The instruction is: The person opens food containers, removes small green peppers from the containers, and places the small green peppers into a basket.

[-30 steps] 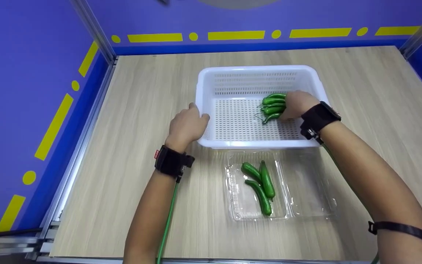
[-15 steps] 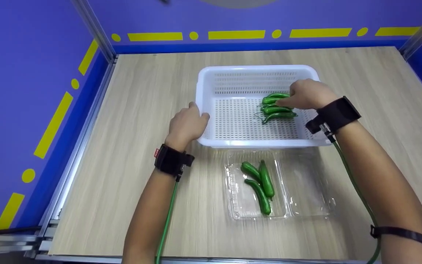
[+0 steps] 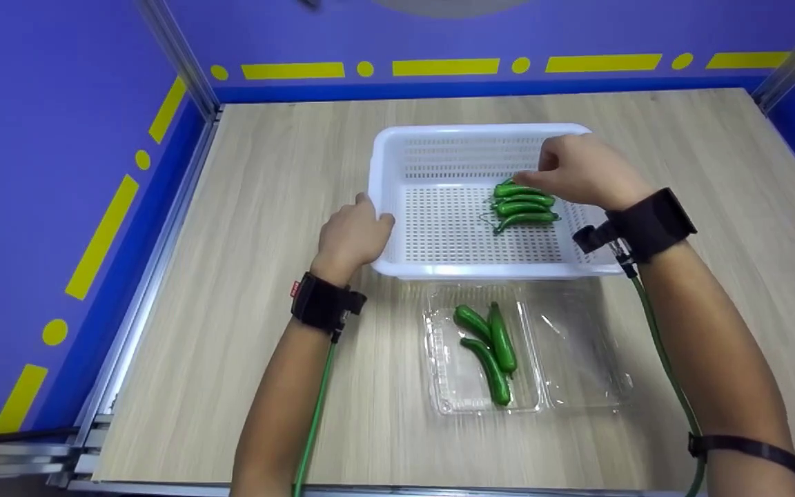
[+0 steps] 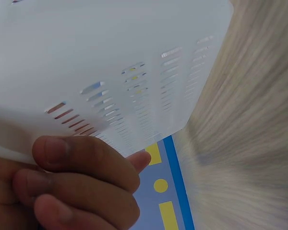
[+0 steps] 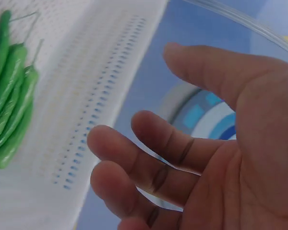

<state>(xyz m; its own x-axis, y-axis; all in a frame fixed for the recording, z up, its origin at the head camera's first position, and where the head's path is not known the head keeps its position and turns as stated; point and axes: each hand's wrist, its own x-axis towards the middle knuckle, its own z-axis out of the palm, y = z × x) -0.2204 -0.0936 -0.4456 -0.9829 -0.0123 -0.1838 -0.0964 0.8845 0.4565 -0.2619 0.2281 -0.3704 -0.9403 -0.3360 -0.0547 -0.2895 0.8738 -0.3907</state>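
A white perforated plastic basket [image 3: 480, 269] stands on the table, its left rim gripped by my left hand [image 3: 352, 235]. In the left wrist view the curled fingers [image 4: 86, 163] sit under the basket's edge. Several green chili peppers [image 3: 525, 219] lie side by side in the basket's right half. Over their far end hovers my right hand [image 3: 587, 169]; the right wrist view shows its fingers [image 5: 120, 148] loosely bent, thumb apart, nothing between them. In front of the basket, three more green peppers [image 3: 502, 342] lie in the left half of a clear plastic clamshell box [image 3: 449, 390].
The clamshell's transparent lid [image 3: 580, 366] lies folded out to the right, flat on the wooden table [image 3: 259, 207]. Blue walls with yellow markings [image 3: 444, 66] stand behind and at both sides. A green cable [image 3: 318, 407] runs along each forearm.
My right hand has let go of the peppers in the basket and risen back and away from them, uncovering more of the row. The left hand has stayed on the rim.
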